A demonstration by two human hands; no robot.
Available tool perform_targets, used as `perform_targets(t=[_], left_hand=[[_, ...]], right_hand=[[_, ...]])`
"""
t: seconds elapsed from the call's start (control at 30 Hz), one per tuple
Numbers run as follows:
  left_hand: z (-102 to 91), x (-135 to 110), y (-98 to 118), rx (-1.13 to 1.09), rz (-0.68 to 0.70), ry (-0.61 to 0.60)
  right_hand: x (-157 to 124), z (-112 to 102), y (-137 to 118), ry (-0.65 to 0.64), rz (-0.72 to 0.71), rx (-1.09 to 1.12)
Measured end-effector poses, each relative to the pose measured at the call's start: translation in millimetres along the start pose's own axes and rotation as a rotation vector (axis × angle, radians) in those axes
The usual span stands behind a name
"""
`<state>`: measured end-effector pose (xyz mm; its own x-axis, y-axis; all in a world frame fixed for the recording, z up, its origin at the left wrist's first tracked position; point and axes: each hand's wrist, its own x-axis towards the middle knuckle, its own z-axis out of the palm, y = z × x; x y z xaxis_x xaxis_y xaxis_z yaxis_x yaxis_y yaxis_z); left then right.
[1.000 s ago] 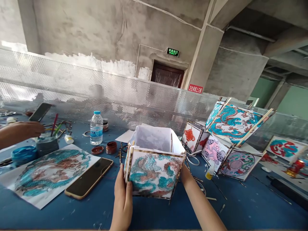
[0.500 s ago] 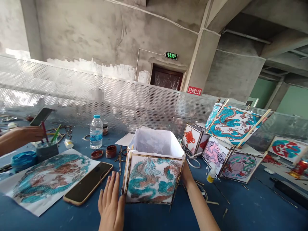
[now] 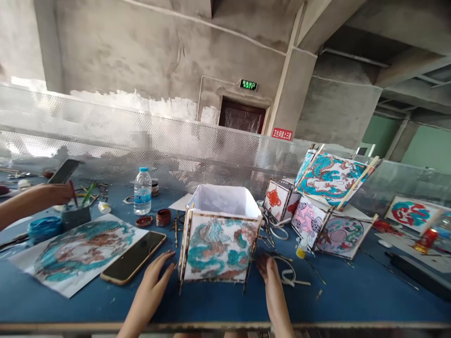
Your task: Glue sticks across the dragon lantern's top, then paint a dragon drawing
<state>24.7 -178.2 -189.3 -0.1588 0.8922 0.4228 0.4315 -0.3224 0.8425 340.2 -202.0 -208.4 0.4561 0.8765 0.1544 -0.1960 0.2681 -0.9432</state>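
A square paper lantern (image 3: pixel 219 241) with a teal and brown dragon painted on its front stands upright on the blue table (image 3: pixel 352 291). Its top is open and white inside. My left hand (image 3: pixel 155 274) lies open just left of the lantern's lower corner, fingers stretched, apart from it. My right hand (image 3: pixel 269 274) rests open on the table just right of the lantern, fingers spread over thin sticks and loops.
A phone (image 3: pixel 134 257) and a dragon painting sheet (image 3: pixel 79 251) lie to the left. A water bottle (image 3: pixel 143 191) and small paint pots (image 3: pixel 163 217) stand behind. Finished lanterns (image 3: pixel 329 202) pile at right. Another person's hand (image 3: pixel 52 195) holds a brush over a cup at far left.
Both my hands have come off the lantern and drawn back toward me; the lantern now stands free on the table. The view has tilted up slightly.
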Motion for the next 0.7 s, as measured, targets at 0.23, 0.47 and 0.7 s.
perform_targets(t=[0.23, 0.47, 0.7], left_hand=[[-37.2, 41, 66, -0.237, -0.052, -0.061], [-69.9, 149, 176, -0.426, 0.216, 0.04], [-35.5, 221, 144, -0.233, 0.15, 0.153]], right_hand=[[-9, 11, -105, 0.048, -0.284, -0.208], [15, 53, -238, -0.216, -0.603, -0.406], [32, 53, -266, 0.037, -0.892, -0.497]])
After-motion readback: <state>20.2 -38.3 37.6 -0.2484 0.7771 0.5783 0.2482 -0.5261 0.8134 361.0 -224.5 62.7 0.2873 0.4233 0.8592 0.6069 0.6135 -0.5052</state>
